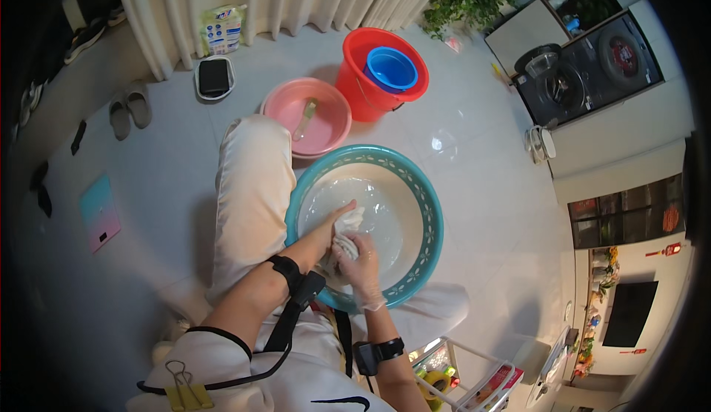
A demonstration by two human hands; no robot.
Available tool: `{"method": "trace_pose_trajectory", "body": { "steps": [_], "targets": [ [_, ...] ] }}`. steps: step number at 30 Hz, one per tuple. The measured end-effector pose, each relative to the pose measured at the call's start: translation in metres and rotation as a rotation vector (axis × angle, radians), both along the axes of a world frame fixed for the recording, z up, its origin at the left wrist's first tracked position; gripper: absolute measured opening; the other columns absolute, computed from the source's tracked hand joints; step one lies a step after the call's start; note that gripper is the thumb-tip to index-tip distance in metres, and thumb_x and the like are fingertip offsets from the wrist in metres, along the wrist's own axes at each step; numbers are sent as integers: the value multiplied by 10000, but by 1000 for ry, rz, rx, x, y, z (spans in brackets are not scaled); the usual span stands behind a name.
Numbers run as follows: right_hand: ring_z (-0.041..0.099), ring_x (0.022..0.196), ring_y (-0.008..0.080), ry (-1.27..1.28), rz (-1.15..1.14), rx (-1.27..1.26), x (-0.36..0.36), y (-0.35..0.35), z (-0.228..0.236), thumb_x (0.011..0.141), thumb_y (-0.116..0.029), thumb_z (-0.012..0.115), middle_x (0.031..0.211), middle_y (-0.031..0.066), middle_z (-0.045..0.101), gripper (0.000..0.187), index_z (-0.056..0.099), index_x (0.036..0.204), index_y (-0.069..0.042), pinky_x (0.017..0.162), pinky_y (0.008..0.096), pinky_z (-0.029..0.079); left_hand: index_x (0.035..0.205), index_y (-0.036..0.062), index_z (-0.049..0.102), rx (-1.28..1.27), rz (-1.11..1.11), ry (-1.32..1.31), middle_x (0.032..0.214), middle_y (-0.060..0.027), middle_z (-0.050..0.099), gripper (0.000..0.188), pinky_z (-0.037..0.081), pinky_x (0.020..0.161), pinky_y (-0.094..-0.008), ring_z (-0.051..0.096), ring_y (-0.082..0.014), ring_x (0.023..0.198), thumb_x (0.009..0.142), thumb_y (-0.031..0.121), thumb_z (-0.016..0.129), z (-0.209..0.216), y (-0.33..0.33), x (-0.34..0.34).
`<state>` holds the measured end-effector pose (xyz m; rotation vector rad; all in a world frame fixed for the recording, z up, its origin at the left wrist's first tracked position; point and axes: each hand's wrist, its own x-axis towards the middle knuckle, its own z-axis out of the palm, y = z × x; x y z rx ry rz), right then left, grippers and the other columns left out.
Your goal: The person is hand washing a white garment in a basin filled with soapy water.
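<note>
A white cloth (349, 221) is bunched up over a large teal-rimmed basin (432, 227) with shallow, slightly cloudy water in it. My left hand (335, 223) is closed on the cloth's upper part, its fingers partly hidden by the fabric. Lower down, my right hand (361, 261), in a thin clear glove, grips the same cloth, which is gathered in folds between the two hands. Both hands are inside the basin's rim, close together. How far the cloth's lower end reaches toward the water is hard to make out.
Beyond the basin stand a pink basin (333, 108) with a brush (304, 119) inside and a red bucket (361, 101) holding a blue basin (391, 69). A white wheeled rack (474, 371) is at the lower right. A pink-and-blue scale (100, 212) lies left.
</note>
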<state>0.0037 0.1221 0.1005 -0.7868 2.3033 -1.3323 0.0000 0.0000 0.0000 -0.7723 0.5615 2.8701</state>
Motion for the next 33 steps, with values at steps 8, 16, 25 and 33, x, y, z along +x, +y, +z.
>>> {"method": "trace_pose_trajectory", "body": {
  "steps": [8, 16, 25, 33],
  "targets": [
    [605, 819, 360, 466, -184, 223, -6, -17, 0, 832, -193, 642, 903, 190, 632, 186, 657, 913, -27, 739, 430, 471, 909, 71, 644, -42, 101, -108, 859, -101, 638, 328, 505, 565, -346, 611, -201, 696, 916, 381, 537, -31, 24, -4],
    [600, 695, 320, 183, -430, 127, -97, 62, -54, 902, -177, 548, 753, 188, 628, 222, 640, 881, 25, 649, 390, 462, 1207, 22, 570, -174, -149, -115, 1187, -117, 602, 619, 466, 861, -374, 576, -215, 1081, 903, 560, 521, 60, 16, -10],
    [409, 633, 86, -27, -613, -114, -103, 64, 36, 943, -177, 536, 657, 12, 492, 247, 571, 799, 20, 562, 267, 366, 1413, 40, 373, -628, -730, 0, 1414, -199, 396, 923, 355, 973, -506, 355, -301, 1321, 727, 527, 752, 60, 6, -1],
    [522, 759, 117, 205, -350, -249, -133, 21, 50, 924, -60, 559, 839, 48, 582, 99, 606, 979, 9, 701, 254, 448, 1363, 33, 387, -267, -393, 174, 1251, -111, 535, 650, 505, 826, -324, 563, -180, 1090, 902, 441, 596, 65, -2, -2]
  ]
}}
